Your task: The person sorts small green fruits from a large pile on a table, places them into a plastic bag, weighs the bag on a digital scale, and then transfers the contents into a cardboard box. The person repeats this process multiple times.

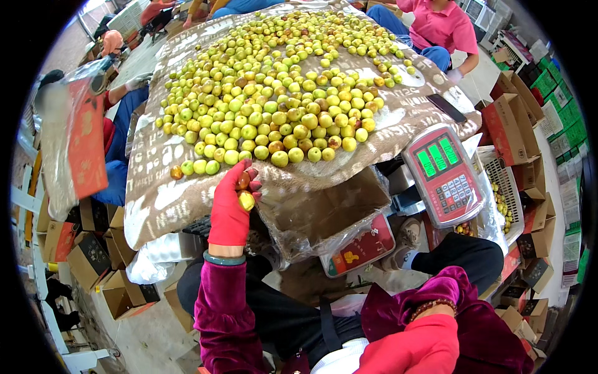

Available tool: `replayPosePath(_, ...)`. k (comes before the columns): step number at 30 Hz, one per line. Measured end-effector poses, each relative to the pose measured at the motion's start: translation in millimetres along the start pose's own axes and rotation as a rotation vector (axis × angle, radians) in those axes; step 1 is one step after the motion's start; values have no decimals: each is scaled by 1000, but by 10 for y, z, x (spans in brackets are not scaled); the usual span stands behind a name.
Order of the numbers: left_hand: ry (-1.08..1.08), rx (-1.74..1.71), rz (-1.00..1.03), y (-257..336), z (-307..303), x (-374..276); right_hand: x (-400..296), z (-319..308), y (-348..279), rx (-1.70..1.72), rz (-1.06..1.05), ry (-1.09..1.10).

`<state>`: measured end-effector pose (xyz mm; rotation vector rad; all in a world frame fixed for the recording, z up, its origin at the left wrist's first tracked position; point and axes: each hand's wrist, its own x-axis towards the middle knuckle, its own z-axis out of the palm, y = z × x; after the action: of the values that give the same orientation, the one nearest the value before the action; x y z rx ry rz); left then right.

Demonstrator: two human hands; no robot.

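Many green-yellow jujubes (279, 118), some with reddish-brown patches, are spread over a brown and white patterned blanket (173, 198) on a raised surface. At the blanket's near edge my left hand (232, 201), in a red glove, holds two fruits, one reddish-brown (243, 181) and one yellow (246, 200). A plastic-lined cardboard box (322, 205) stands open below the edge, to the right of that hand. My right hand (411, 346), also red-gloved, is low in the view near my lap; its fingers are cut off by the picture's rim, so what it holds is hidden.
A red digital scale display (444, 175) stands right of the box, near a dark phone (446, 108) on the blanket. Farther right is a white plastic crate (507, 187) with fruit. Cardboard boxes (88, 257) lie on both sides. Other people sit around the blanket.
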<state>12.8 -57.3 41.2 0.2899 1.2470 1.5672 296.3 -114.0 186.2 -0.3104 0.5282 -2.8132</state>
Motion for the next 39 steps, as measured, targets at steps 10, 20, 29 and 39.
replayPosePath(10, 27, -19, -18, 1, -215, 30, 91, -592, -74, -436, 178, 442)
replayPosePath(20, -154, -80, -15, 71, -171, -148, -969, -3373, 1453, -1375, 430, 969)
replayPosePath(29, -473, -402, -266, -77, -51, -37, -538, -3050, 1311, -1514, 218, 862)
replayPosePath(39, -334, -264, -214, -267, 27, -31, -382, -2244, -383, -1038, -506, 1128)
